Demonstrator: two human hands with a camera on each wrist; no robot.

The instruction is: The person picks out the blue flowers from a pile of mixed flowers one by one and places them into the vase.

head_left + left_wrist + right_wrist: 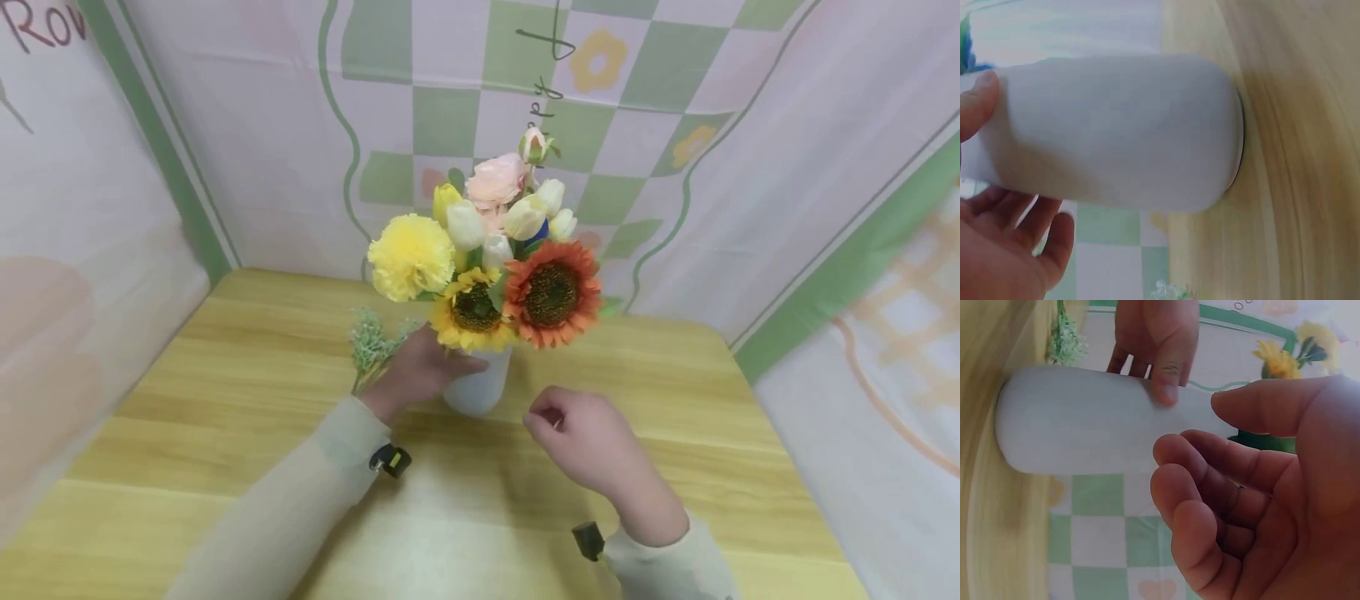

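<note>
A white vase (480, 385) stands upright on the wooden table, filled with artificial flowers. Among them are an orange sunflower (552, 294), a yellow sunflower (474, 310), a yellow carnation-like bloom (411, 257), white tulips (465, 225) and a pink bloom (497, 182). My left hand (420, 371) grips the vase near its neck, its thumb (980, 103) in front and its fingers around the side. To the right of the vase, apart from it, my right hand (588, 437) hovers with loosely curled fingers (1191, 528) and nothing in them.
A pale green sprig (369, 342) lies on the table (225, 408) left of the vase, partly behind my left hand. Behind the table hangs a checkered green and white cloth (446, 121). Patterned cloth (862, 400) also encloses the right side.
</note>
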